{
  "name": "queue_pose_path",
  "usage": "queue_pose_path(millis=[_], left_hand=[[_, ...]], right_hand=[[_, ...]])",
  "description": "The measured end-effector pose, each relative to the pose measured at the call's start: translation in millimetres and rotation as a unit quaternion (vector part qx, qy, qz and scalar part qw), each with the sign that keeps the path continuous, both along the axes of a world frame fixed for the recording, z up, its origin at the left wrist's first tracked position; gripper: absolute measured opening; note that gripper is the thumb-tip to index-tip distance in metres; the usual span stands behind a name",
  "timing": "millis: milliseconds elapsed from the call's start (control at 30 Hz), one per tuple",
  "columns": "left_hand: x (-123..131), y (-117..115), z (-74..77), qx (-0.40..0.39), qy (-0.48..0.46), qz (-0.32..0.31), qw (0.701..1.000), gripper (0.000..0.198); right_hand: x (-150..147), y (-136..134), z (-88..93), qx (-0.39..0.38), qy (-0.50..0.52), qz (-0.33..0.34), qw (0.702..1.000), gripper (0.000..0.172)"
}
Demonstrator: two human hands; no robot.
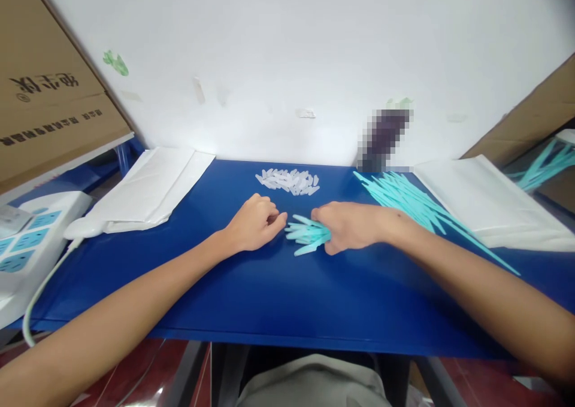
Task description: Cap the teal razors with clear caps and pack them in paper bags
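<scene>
My right hand is closed around a bundle of turquoise tapered sticks, whose ends fan out to the left, low over the blue table. My left hand rests just left of those ends, fingers curled in and thumb pointing at the bundle. Nothing shows in its grip. Behind both hands lies a pile of small translucent whitish pointed pieces. More long turquoise sticks are spread on the table beyond my right forearm, which partly covers them.
White flat packets lie at the left and right of the blue table. A white power strip with a cable stands at the left edge. Cardboard boxes flank a white wall. A pixelated dark patch covers something at the back.
</scene>
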State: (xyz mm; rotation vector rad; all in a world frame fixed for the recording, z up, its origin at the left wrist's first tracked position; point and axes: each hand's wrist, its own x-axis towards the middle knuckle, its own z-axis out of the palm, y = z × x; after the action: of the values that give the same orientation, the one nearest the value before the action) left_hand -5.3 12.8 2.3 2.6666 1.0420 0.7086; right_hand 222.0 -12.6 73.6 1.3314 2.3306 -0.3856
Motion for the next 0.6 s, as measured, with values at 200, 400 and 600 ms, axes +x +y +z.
queue_pose_path(millis=[200, 400, 600], left_hand=[[-4.5, -1.7, -4.5, -0.031, -0.114, -0.031, 0.993, 0.032], [-0.5, -16.7, 5.2, -0.066, -0.296, -0.093, 0.948, 0.057], [38.4, -37.5, 46.6, -0.037, -0.338, -0.189, 0.921, 0.055]], right_hand=[[-0.3, -20.0, -30.4, 0.139, 0.029, 0.127, 0.982, 0.025], [6.0, -23.9, -43.1, 0.188, 0.185, 0.093, 0.960, 0.020], [-12.8, -13.8, -55.0, 0.095, 0.538, -0.058, 0.835, 0.023]])
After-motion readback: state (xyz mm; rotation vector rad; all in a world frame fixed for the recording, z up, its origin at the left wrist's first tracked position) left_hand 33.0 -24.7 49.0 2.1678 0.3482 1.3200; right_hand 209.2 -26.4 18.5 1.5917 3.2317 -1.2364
